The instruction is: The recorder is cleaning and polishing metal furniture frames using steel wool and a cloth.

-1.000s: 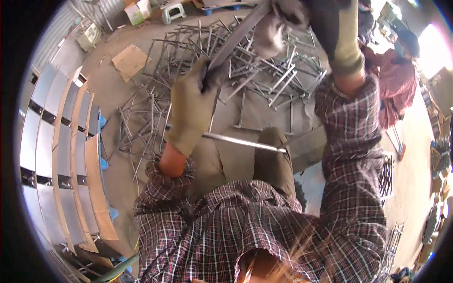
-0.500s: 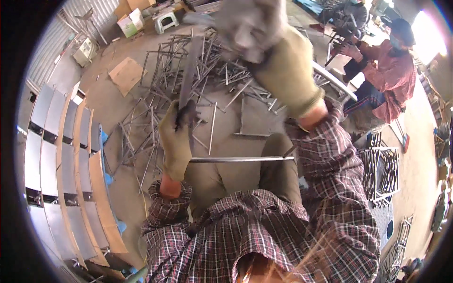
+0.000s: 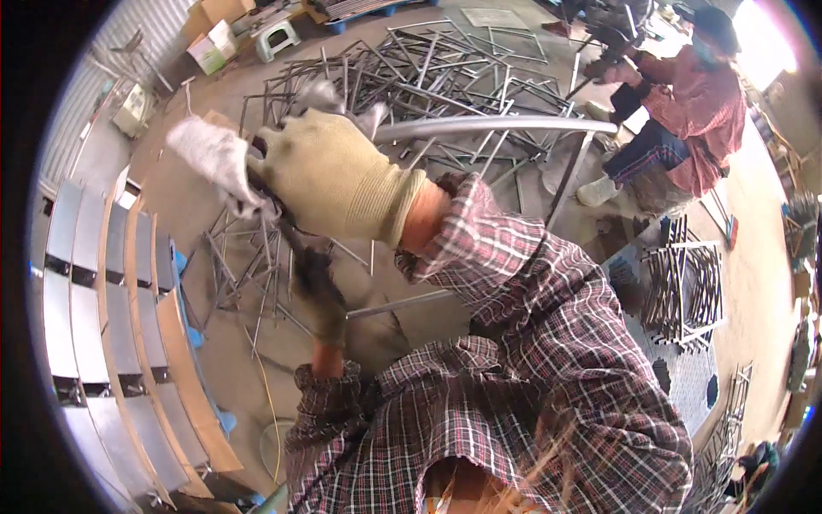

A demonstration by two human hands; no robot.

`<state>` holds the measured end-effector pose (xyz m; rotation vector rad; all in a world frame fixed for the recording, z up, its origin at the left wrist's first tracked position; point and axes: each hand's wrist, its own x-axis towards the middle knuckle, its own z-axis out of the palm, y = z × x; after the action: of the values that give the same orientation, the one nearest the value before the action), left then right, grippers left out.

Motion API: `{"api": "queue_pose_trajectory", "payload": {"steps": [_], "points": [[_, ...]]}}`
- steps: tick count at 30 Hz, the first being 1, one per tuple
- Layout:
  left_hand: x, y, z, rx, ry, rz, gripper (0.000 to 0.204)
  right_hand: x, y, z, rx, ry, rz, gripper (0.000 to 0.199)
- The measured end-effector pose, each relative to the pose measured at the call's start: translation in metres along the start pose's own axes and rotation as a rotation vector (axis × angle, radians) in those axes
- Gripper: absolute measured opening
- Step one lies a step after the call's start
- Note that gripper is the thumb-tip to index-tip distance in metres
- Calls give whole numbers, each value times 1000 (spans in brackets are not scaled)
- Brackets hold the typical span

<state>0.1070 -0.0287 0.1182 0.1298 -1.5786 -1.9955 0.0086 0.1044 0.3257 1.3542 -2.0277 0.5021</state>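
Observation:
My right hand (image 3: 342, 176), in a pale knit glove, is closed on a grey-white rag (image 3: 218, 163) left of centre. The rag seems to be against a dark tube that runs down to my left hand; the glove hides part of the contact. My left hand (image 3: 321, 304), gloved with a dark palm, grips that tube below the right hand. It appears to belong to a metal tube frame (image 3: 514, 125), whose bright far bar stretches right beyond my right forearm. A nearer bar (image 3: 402, 304) runs right from my left hand and passes behind my right sleeve.
Many loose metal frames (image 3: 428, 73) lie heaped on the floor ahead. Rows of flat grey panels (image 3: 81, 317) stand at left with cardboard strips. A seated person (image 3: 698, 120) works at far right. Stacked frames (image 3: 683, 287) stand at right. A white stool (image 3: 276, 41) is at the back.
My right hand has swept with the rag from upper centre to the left and nearer, crossing over above my left hand. My left hand keeps its grip, and the frame has tilted.

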Motion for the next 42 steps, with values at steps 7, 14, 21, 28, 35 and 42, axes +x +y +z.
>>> {"api": "queue_pose_trajectory", "payload": {"steps": [7, 14, 21, 28, 35, 42], "points": [[7, -14, -21, 243, 199, -104, 23, -174, 165, -109, 40, -206, 665, 56], [13, 13, -12, 596, 180, 75, 32, -220, 168, -120, 410, 85, 818, 39], [60, 152, 140, 1087, -167, 942, 42, -239, 171, -123, 209, 272, 585, 39], [66, 144, 211, 1423, -655, 944, 32, -256, 166, -126, -256, 434, 436, 14], [56, 143, 217, 1360, -644, 921, 29, -263, 116, -155, 366, 1215, 630, 15], [45, 141, 206, 1424, -589, 929, 28, -222, 65, -81, 349, 968, 961, 19]]}}
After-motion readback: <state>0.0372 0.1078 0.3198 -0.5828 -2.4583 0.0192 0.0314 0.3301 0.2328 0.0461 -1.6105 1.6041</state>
